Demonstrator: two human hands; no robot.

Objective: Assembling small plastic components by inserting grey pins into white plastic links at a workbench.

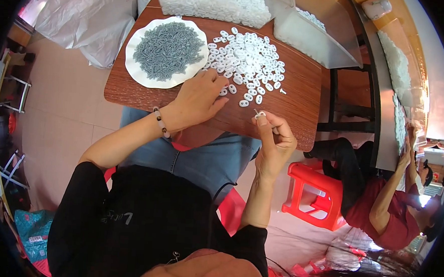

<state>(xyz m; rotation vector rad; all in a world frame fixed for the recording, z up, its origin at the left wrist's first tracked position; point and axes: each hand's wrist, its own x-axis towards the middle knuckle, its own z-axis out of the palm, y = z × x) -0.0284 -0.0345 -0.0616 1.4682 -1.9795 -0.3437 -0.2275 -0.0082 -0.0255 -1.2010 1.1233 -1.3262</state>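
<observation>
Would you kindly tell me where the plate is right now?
In the head view, the plate sits on the left of the table, beside the white pieces.

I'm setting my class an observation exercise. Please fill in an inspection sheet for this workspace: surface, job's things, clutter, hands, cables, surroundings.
Surface: brown wood-grain table.
Job's things: small grey rods heaped on a white wavy-rimmed plate; white two-hole pieces piled loose to its right.
Clutter: clear bins with white contents along the far edge; one white stemmed bit apart, right of the pile.
Hands: left hand at the pile's near side, grip unclear; right hand pinches a small part, details too small to tell.
Cables: nothing certain seen.
Surroundings: white plastic bag left; red stool and another person right.
</observation>
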